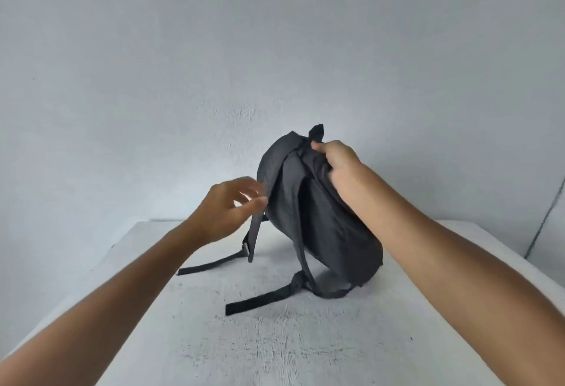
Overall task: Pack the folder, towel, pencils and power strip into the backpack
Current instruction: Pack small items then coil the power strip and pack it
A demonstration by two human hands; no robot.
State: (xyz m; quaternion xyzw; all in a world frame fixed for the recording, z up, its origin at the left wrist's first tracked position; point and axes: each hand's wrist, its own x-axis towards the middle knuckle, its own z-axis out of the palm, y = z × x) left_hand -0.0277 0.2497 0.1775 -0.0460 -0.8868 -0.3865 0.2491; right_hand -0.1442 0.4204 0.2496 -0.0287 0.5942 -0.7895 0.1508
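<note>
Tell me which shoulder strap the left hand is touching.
The far strap, hanging from the backpack, at the left hand; the near strap is untouched.
</note>
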